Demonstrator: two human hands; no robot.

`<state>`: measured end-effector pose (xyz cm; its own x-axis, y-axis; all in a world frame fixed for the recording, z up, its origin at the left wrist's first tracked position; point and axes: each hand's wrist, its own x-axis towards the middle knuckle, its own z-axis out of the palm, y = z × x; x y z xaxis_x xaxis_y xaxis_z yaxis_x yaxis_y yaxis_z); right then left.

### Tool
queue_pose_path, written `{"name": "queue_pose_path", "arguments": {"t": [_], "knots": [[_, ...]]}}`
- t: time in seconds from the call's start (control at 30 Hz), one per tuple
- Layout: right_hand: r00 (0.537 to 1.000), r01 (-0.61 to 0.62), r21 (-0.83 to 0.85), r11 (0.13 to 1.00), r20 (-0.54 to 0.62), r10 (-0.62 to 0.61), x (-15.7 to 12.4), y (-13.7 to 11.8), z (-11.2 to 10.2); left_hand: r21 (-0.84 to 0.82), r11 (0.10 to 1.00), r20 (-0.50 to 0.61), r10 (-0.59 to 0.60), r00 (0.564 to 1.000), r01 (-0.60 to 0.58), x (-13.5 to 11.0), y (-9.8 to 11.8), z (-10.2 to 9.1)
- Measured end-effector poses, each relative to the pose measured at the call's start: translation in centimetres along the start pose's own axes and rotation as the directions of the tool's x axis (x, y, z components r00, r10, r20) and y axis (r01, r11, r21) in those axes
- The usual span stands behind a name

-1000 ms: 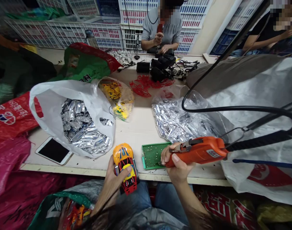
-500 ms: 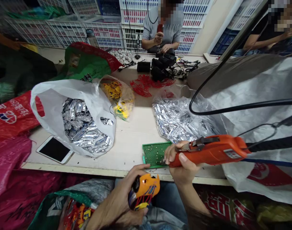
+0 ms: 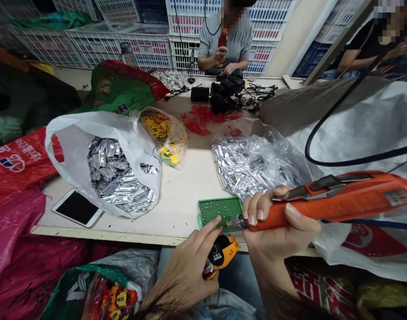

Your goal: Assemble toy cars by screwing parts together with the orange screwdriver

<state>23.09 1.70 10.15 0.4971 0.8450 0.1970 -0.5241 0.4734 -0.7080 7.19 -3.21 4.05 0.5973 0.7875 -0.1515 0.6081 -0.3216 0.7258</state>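
My left hand point(image 3: 186, 262) is closed around an orange toy car point(image 3: 229, 254) with a black part facing up, held just off the table's front edge. Two of its fingers reach forward over the near rim of a green perforated tray point(image 3: 219, 206) dotted with tiny screws. My right hand point(image 3: 273, 224) grips an orange electric screwdriver point(image 3: 343, 200) lying nearly level. Its bit points left, over the tray and close to my left fingertips; whether the bit touches a screw is hard to tell.
Shiny metal parts fill a white bag point(image 3: 68, 133) and a clear bag point(image 3: 253, 162). Yellow pieces sit in a plastic bag point(image 3: 171, 149). A phone point(image 3: 77, 208) lies near the front edge. A black cable point(image 3: 312, 133) loops at right. A co-worker point(image 3: 225, 49) sits opposite.
The toy car has turned in my left hand and moved slightly right, its black part now showing. My left fingers have stretched toward the screwdriver bit. The screwdriver has come nearer and leveled.
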Motion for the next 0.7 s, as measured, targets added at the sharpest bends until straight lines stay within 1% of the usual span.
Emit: {"name": "queue_pose_path", "arguments": {"t": [0.13,0.27,0.43,0.6,0.7], "knots": [[1.000,0.025,-0.002,1.000,0.014,-0.025,0.57,0.66,-0.31,-0.028,1.000,-0.042,-0.015,0.999,0.014,0.45,0.27,-0.03],[0.999,0.033,-0.030,0.999,0.028,-0.032,0.79,0.88,-0.58,-0.030,0.999,-0.061,-0.031,0.998,0.029,0.89,0.53,-0.01],[0.999,0.043,-0.040,0.998,0.024,-0.042,0.74,0.99,-0.60,-0.013,0.999,-0.057,-0.043,0.997,0.042,0.97,0.48,0.03],[0.999,0.050,-0.035,0.998,0.008,-0.050,0.71,1.17,-0.74,-0.014,0.999,-0.048,-0.031,0.998,0.031,0.96,0.36,-0.01],[0.999,0.054,-0.034,0.998,0.008,-0.054,0.77,1.08,-0.78,-0.013,0.999,-0.041,-0.048,0.998,0.047,1.06,0.39,-0.12]]}}
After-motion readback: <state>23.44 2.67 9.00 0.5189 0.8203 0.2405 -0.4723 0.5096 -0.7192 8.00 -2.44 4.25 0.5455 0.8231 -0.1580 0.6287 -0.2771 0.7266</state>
